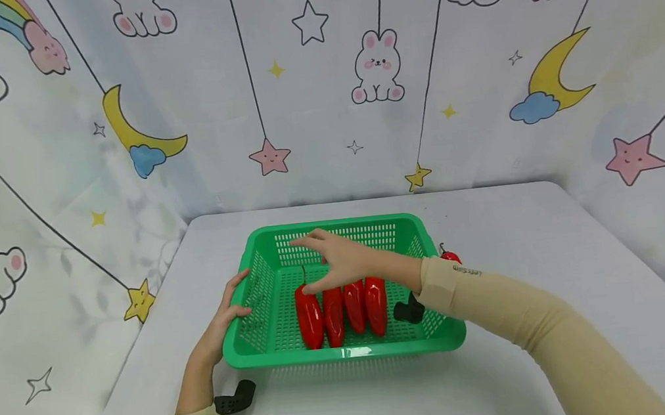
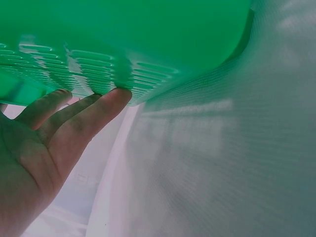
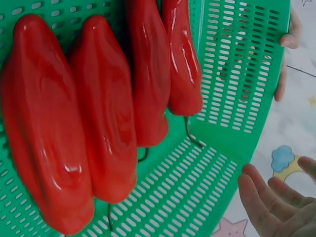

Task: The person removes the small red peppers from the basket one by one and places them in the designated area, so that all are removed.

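Note:
Several long, glossy red peppers (image 3: 42, 123) lie side by side in a green perforated plastic basket (image 1: 345, 353). My right hand (image 1: 343, 257) is above them, fingers spread and thumb apart, with nothing held. In the head view its thumb overlaps the leftmost pepper (image 1: 309, 318). At the basket's left side, my left hand (image 1: 221, 326) touches the rim and outer wall. The left wrist view shows its straight fingers (image 2: 94, 116) against the slotted wall, the palm away from it. The upper ends of some peppers are hidden behind my right hand.
Another red pepper (image 1: 449, 256) shows beyond the basket's right side, partly hidden by my right sleeve (image 1: 513, 304). The basket stands on a white-covered table (image 1: 506, 219). A cartoon-printed cloth (image 1: 324, 116) hangs behind the table and along its left side.

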`<state>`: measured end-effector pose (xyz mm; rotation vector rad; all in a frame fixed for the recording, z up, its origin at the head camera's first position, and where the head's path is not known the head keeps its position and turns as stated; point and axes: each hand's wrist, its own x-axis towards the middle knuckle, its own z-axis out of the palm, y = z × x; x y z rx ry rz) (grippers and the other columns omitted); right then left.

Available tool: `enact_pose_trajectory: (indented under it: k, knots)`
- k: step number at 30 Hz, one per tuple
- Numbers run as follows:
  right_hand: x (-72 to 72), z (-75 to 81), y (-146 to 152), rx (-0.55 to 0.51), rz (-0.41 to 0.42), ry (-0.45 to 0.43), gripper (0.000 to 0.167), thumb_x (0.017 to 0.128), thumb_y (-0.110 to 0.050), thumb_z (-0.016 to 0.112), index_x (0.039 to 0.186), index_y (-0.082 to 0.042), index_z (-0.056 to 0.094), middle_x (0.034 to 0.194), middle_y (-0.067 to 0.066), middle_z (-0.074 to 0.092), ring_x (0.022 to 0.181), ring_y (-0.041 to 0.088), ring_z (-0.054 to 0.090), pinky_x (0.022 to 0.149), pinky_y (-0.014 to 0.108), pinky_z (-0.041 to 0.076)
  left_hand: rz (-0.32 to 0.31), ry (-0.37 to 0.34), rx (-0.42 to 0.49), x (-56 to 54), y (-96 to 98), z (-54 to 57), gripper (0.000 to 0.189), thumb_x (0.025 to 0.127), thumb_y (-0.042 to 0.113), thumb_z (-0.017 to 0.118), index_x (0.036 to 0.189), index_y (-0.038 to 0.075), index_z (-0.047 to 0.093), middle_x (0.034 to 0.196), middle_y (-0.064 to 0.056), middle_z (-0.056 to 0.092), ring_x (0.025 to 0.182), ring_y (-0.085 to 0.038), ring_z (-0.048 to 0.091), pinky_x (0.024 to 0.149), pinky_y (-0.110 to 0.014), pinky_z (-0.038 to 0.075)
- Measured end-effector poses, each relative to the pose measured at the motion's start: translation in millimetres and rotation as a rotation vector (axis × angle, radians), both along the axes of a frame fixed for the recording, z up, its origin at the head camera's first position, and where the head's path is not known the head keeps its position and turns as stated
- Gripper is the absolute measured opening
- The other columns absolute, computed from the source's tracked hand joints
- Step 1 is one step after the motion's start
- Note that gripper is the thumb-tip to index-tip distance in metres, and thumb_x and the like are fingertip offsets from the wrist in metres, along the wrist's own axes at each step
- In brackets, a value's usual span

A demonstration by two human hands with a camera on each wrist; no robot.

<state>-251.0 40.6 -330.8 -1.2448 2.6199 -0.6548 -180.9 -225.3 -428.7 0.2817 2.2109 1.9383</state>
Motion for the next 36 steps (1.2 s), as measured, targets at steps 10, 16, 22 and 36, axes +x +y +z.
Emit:
enact_pose_trajectory:
  k: [10,16,22,36]
  knots:
    - [0.0,-7.8,-6,0.029,0.002,-0.007,0.080,0.075,-0.045,0.067,0.143,-0.020,0.032,0.133,0.006,0.037,0.085,0.012,0.055,0.072,0.024,0.044,-0.001,-0.011,0.013,2.1,0.5,-0.7,0.071,0.082,0.012,0.037,0.147,0.024,0.009,0.150,-0.013,0.000,0.126,-0.037,0.020,0.087,-0.041,0.033]
    - [-1.7,-14.9,-9,0.038,0.003,0.008,0.079,0.075,-0.045,0.066,0.142,-0.020,0.032,0.134,0.007,0.037,0.085,0.012,0.054,0.074,0.026,0.044,0.008,0.000,0.006,3.5,0.2,0.0,0.072,0.082,0.012,0.037,0.147,0.023,0.008,0.150,-0.013,0.000,0.126,-0.037,0.020,0.087,-0.041,0.033]
    - [-3.2,-24.9,-13,0.082,-0.010,-0.005,0.081,0.075,-0.047,0.066,0.143,-0.021,0.032,0.137,0.008,0.035,0.088,0.015,0.056,0.077,0.030,0.045,-0.004,0.008,0.023,2.1,1.6,1.4,0.071,0.083,0.011,0.037,0.147,0.022,0.008,0.150,-0.013,0.000,0.126,-0.037,0.020,0.087,-0.042,0.033]
    - [0.2,-37.4,-21,0.095,0.031,0.020,0.080,0.074,-0.050,0.065,0.142,-0.021,0.034,0.132,0.008,0.040,0.111,0.021,0.047,0.083,0.033,0.045,0.017,0.012,-0.007,2.2,3.0,0.9,0.072,0.081,0.011,0.037,0.147,0.023,0.010,0.150,-0.011,0.000,0.128,-0.035,0.018,0.089,-0.043,0.031]
